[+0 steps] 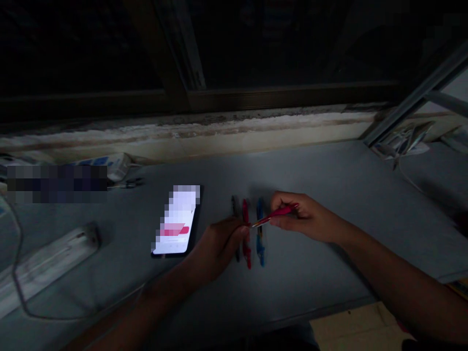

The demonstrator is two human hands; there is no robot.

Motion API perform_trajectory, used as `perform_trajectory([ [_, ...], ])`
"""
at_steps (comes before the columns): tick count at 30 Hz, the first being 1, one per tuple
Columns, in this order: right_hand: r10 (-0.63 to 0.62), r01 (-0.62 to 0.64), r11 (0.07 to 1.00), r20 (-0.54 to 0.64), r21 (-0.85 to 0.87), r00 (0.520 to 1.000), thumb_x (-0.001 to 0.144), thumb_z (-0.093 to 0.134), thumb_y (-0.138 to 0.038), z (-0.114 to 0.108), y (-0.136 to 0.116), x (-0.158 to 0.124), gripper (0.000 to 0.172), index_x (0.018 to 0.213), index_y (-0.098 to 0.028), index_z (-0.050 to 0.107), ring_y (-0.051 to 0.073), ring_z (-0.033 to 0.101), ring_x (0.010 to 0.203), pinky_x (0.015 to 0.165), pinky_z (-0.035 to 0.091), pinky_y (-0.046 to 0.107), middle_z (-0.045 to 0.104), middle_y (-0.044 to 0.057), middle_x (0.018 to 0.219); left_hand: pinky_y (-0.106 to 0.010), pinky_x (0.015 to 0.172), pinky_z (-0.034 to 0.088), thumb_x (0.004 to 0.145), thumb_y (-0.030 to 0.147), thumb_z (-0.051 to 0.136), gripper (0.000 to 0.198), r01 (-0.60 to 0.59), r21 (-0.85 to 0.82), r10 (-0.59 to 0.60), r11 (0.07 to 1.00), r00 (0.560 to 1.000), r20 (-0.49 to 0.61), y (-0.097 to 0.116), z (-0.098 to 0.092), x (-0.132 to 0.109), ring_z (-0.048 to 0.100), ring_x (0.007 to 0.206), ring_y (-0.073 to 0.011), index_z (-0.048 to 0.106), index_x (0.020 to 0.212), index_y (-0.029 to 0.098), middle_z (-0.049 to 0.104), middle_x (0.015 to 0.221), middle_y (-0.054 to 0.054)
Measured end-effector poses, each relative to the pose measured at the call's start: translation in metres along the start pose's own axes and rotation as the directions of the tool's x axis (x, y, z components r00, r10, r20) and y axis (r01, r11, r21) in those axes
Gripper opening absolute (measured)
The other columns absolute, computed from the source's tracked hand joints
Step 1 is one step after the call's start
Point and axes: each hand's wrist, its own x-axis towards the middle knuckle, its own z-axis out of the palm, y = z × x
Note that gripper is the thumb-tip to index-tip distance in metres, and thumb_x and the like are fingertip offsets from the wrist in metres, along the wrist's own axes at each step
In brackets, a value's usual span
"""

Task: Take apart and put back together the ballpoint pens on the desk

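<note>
My right hand (pixel 303 217) grips a red pen (pixel 280 212) by its barrel, and the pen's slim, pale tip section (pixel 258 223) points left. My left hand (pixel 219 246) pinches that end between its fingers. Both hands hold the pen above the table, over a row of lying pens. These are a black pen (pixel 236 226), a red pen (pixel 247 235) and a blue pen (pixel 260 232), set side by side and roughly parallel. The hands and the held pen hide parts of them.
A lit smartphone (pixel 177 222) lies left of the pens on the grey tabletop (pixel 310 170). Further left are a long white tube-like object (pixel 47 265) and a thin cable (pixel 18 273). Papers sit at the back left and right, below a dark window frame (pixel 183 100).
</note>
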Motion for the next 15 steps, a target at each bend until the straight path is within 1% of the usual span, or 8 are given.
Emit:
perform_trajectory([
  [2,-0.026,0.025,0.998,-0.025,-0.064,0.999,0.089,0.076,-0.037,-0.004,-0.005,-0.002,0.025,0.089,-0.018,0.060,0.010,0.050,0.067,0.059,0.040,0.023,0.056,-0.003,0.076,-0.025,0.060,0.044,0.110,0.035,0.035,0.044,0.018,-0.026,-0.018,0.999,1.000,-0.002,-0.001,-0.001,0.000,0.059,0.061,-0.0130,0.062,0.080,0.017,0.063,0.070,-0.001],
  [4,-0.017,0.014,0.995,-0.028,-0.097,0.999,0.092,0.073,-0.040,-0.007,-0.006,-0.002,0.024,0.094,-0.018,0.065,0.012,0.057,0.071,0.063,0.045,0.024,0.063,0.001,0.081,-0.026,0.061,0.045,0.110,0.035,0.037,0.042,0.015,-0.008,-0.015,1.000,0.999,-0.031,-0.002,-0.001,0.000,0.060,0.063,-0.0137,0.063,0.082,0.017,0.064,0.072,-0.002],
  [8,0.068,-0.078,0.984,-0.068,-0.157,0.995,0.099,0.061,-0.046,-0.012,-0.004,-0.003,0.036,0.078,-0.017,0.067,0.013,0.059,0.063,0.061,0.046,0.025,0.065,0.002,0.067,-0.026,0.063,0.046,0.109,0.034,0.040,0.040,0.013,0.059,-0.010,0.998,0.999,-0.050,-0.003,0.001,0.000,0.062,0.066,-0.0146,0.065,0.083,0.017,0.064,0.074,-0.002],
  [10,0.039,-0.060,0.979,-0.112,-0.195,0.993,0.093,0.071,-0.041,-0.012,-0.002,-0.003,0.025,0.086,-0.017,0.069,0.013,0.062,0.069,0.064,0.048,0.025,0.069,0.002,0.076,-0.026,0.063,0.046,0.109,0.033,0.039,0.041,0.017,0.071,-0.013,0.997,0.998,-0.057,-0.004,0.002,0.000,0.061,0.065,-0.0145,0.066,0.083,0.017,0.064,0.073,-0.002],
  [11,0.006,-0.035,0.977,-0.136,-0.208,0.991,0.087,0.077,-0.039,-0.012,-0.002,-0.003,0.023,0.096,-0.018,0.070,0.014,0.064,0.074,0.066,0.049,0.025,0.071,0.003,0.085,-0.026,0.062,0.046,0.109,0.034,0.039,0.041,0.019,0.073,-0.015,0.997,0.998,-0.061,-0.003,0.002,0.000,0.061,0.065,-0.0145,0.066,0.083,0.016,0.063,0.073,-0.002],
  [12,-0.023,-0.012,0.976,-0.157,-0.217,0.987,0.084,0.081,-0.037,-0.011,-0.001,-0.003,0.029,0.104,-0.019,0.069,0.015,0.065,0.079,0.068,0.050,0.025,0.072,0.004,0.092,-0.026,0.062,0.046,0.109,0.034,0.039,0.041,0.019,0.072,-0.014,0.997,0.998,-0.066,-0.003,0.003,0.001,0.060,0.065,-0.0145,0.066,0.084,0.016,0.063,0.073,-0.002],
  [13,-0.039,-0.001,0.974,-0.171,-0.227,0.985,0.084,0.081,-0.037,-0.011,-0.001,-0.003,0.031,0.106,-0.019,0.069,0.015,0.066,0.081,0.068,0.050,0.025,0.072,0.004,0.095,-0.027,0.062,0.046,0.109,0.034,0.039,0.041,0.017,0.070,-0.012,0.997,0.998,-0.068,-0.003,0.003,0.001,0.061,0.065,-0.0147,0.066,0.084,0.016,0.063,0.073,-0.002],
  [15,-0.011,-0.028,0.969,-0.154,-0.247,0.988,0.092,0.072,-0.040,-0.011,-0.001,-0.003,0.022,0.097,-0.018,0.070,0.014,0.064,0.076,0.066,0.049,0.025,0.070,0.003,0.085,-0.027,0.063,0.047,0.109,0.034,0.039,0.041,0.008,0.069,-0.004,0.998,0.998,-0.070,-0.002,0.004,0.002,0.061,0.065,-0.0148,0.066,0.084,0.016,0.064,0.073,-0.003],
])
